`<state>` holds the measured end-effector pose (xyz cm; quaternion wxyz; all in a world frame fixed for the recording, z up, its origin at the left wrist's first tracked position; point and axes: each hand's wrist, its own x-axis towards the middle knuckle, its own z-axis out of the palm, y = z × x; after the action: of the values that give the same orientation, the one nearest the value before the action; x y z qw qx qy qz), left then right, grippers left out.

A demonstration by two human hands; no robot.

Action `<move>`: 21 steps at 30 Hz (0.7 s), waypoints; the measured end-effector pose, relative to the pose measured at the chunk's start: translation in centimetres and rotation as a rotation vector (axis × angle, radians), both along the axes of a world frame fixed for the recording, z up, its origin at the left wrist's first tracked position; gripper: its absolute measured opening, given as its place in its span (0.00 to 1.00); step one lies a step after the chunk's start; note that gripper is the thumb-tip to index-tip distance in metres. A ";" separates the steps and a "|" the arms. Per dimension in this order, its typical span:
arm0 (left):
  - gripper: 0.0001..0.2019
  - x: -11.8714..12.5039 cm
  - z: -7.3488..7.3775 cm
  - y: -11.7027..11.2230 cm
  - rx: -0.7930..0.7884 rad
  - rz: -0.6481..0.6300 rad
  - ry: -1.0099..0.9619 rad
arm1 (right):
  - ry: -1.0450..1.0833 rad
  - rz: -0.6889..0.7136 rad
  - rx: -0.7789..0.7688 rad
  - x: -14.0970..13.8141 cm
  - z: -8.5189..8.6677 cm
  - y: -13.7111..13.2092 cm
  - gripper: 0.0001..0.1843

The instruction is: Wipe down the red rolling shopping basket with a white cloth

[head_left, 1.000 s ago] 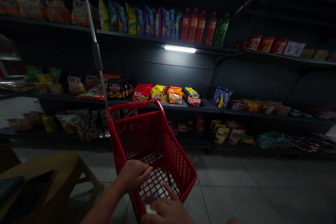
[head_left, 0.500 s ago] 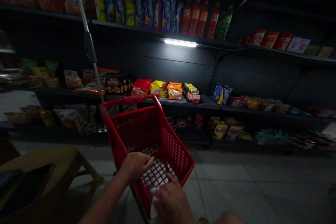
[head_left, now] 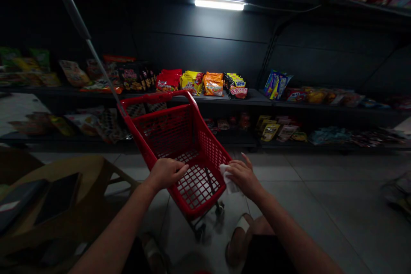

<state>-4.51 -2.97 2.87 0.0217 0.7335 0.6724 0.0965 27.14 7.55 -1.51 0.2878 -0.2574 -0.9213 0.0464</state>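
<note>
A tan, splay-legged stool [head_left: 93, 172] stands at left. Next, the left hand [head_left: 167, 174] looks clenched over the left rim of the red, lattice-walled plastic cart [head_left: 210, 142], which stands mid-view on pale floor tiles [head_left: 276, 209]. At its right rim, a crumpled white cloth or tissue [head_left: 226, 175] is grasped by the right hand [head_left: 242, 175]. Uneven pressure could roll the black casters [head_left: 220, 209]; a loose pinch could drop the cloth.

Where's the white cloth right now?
In the head view, just right of centre and below mid-height, the white cloth is held in the right hand, at the right-hand side of the red cart.
</note>
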 end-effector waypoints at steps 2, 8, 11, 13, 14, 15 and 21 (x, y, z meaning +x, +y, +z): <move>0.27 0.5 0.0 0.3 0.002 0.042 0.018 | 0.040 -0.028 -0.001 -1.5 -0.6 -2.2 0.09; 0.28 0.4 -0.4 0.5 0.012 0.071 0.019 | 0.046 0.106 -0.041 -8.3 -1.7 -12.4 0.11; 0.28 -0.5 -0.4 0.3 -0.018 0.003 -0.012 | -0.022 0.238 0.032 -7.7 -1.4 -10.7 0.15; 0.28 -0.9 -0.5 0.3 -0.024 -0.038 -0.034 | -0.053 0.280 0.059 -5.5 -1.3 -7.2 0.15; 0.28 -0.9 -0.6 0.4 -0.019 -0.045 -0.041 | -0.048 0.258 0.060 -4.3 -1.2 -5.3 0.14; 0.28 -0.9 -0.6 0.4 -0.008 -0.044 -0.045 | -0.033 0.221 0.056 -3.1 -1.3 -3.6 0.13; 0.24 0.5 -0.6 0.8 0.128 0.022 -0.032 | 0.158 -0.089 0.042 -1.2 -1.9 -1.7 0.07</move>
<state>-3.99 -2.13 2.28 -0.0158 0.7244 0.6724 0.1512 25.90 5.85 -3.42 0.3669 -0.2873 -0.8841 0.0344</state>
